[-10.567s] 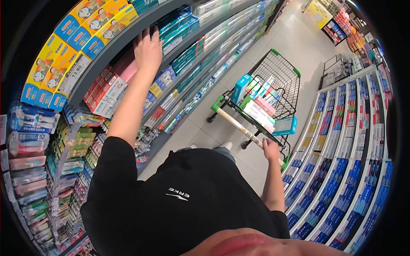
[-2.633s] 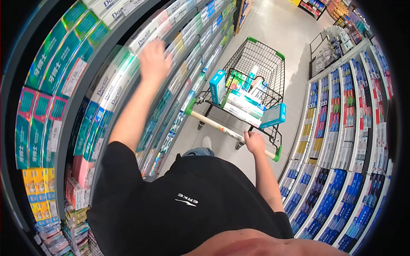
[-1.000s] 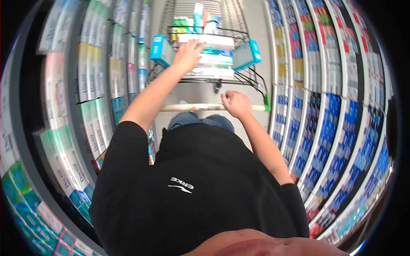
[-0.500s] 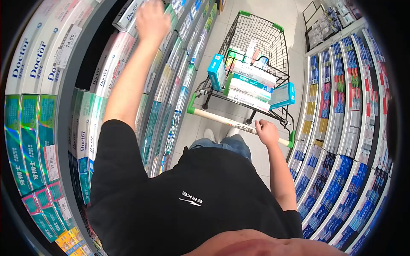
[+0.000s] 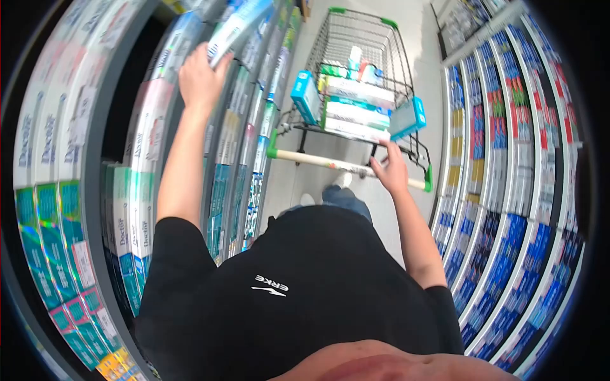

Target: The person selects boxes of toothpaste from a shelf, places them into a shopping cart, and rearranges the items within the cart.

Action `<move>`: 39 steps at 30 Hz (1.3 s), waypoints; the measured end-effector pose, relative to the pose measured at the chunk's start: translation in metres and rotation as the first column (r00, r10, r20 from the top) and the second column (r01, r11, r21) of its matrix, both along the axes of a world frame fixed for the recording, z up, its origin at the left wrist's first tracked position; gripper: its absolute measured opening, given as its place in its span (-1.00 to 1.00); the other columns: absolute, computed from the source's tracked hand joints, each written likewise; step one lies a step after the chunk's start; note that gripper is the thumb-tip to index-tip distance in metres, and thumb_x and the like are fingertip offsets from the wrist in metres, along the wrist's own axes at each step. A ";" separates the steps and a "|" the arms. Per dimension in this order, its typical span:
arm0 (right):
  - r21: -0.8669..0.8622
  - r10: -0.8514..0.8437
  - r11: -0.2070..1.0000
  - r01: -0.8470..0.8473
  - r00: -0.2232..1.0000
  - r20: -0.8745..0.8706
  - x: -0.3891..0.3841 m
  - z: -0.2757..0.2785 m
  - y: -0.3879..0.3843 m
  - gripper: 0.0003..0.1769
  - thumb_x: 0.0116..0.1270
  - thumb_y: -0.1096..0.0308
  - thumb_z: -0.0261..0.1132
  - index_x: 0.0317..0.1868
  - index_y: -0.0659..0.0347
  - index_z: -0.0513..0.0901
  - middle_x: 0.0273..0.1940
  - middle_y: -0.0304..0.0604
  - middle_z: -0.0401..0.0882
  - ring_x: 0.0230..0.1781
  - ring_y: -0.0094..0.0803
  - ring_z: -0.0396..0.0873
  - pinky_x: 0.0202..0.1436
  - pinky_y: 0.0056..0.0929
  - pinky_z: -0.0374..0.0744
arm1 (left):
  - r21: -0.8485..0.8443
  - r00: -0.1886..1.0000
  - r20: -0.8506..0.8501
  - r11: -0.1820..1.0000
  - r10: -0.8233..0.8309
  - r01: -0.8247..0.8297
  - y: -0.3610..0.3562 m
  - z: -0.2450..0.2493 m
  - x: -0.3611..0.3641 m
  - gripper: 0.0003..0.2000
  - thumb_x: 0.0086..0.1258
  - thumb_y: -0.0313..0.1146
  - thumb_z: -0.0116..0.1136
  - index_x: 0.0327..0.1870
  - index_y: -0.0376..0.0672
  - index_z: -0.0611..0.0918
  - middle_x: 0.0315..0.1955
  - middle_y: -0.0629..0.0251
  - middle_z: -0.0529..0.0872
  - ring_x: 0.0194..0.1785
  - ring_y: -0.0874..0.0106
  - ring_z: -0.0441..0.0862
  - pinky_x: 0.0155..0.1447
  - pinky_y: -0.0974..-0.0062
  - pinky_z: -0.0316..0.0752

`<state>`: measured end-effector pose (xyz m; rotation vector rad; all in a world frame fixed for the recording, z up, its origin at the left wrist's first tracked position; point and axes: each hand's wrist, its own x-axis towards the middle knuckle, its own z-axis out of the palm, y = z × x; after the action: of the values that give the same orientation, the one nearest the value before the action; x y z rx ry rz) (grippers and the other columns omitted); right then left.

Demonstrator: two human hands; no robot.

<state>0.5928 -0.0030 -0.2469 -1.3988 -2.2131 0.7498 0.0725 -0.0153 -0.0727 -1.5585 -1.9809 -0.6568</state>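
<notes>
At the upper left, my left hand (image 5: 201,77) is closed around one end of a blue-and-white toothpaste box (image 5: 243,24). The box is tilted in front of the shelf and blurred by motion; its far end reaches the top of the view. My right hand (image 5: 393,170) lies over the cream handle (image 5: 318,160) of a shopping cart, its thumb and fingers apart. Inside the black wire cart (image 5: 400,54) lie several stacked toothpaste boxes (image 5: 357,113). Blue boxes (image 5: 305,96) stand at the cart's near left corner and near right corner (image 5: 407,119).
Shelves of toothpaste boxes (image 5: 47,152) line the left side, with a dark gap (image 5: 124,95) between packed rows. On the right, white shelves hold many blue and red packages (image 5: 502,267). Tiled floor (image 5: 279,190) runs under the cart between them.
My left hand has come down and left from the upper shelf, with a toothpaste box now in it. My right hand's fingers have loosened on the handle. The cart appears slightly higher and further left.
</notes>
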 end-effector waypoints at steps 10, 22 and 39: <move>0.290 0.157 0.930 -0.227 0.956 0.246 0.016 0.065 0.064 -0.15 0.22 0.12 0.63 0.53 -0.12 0.51 0.40 -0.18 0.56 -0.11 -0.13 0.80 -0.11 -0.17 0.78 | -0.231 0.660 0.348 0.621 -0.666 0.749 0.008 -0.153 0.236 -0.31 0.23 0.01 0.62 0.31 -0.17 0.64 0.08 0.19 0.79 0.15 0.14 0.72 0.29 0.12 0.49; 0.139 0.075 0.986 -0.091 0.991 0.113 0.027 0.004 0.157 -0.44 0.41 0.00 0.50 0.30 0.05 0.61 0.16 -0.13 0.66 0.03 0.06 0.75 0.00 -0.02 0.74 | -0.519 0.949 0.294 0.815 -0.113 0.258 0.013 -0.182 0.227 -0.17 0.48 0.33 0.22 0.57 -0.15 0.53 0.60 -0.05 0.43 0.71 0.03 0.26 0.72 -0.08 0.10; -0.001 0.044 0.999 -0.044 0.999 0.020 0.009 -0.007 0.112 -0.61 0.58 0.08 0.36 0.20 0.17 0.59 0.06 0.08 0.68 -0.08 0.12 0.75 -0.07 0.07 0.71 | -0.716 0.914 0.390 0.661 0.110 0.226 0.037 -0.168 0.232 -0.37 0.57 0.18 0.16 0.53 0.02 0.57 0.54 0.11 0.52 0.69 0.14 0.33 0.48 0.04 0.51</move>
<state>0.6015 0.1086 -0.2536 -1.3675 -2.2654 0.7543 0.3047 0.0214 -0.2402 -2.0873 -2.7569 -0.1456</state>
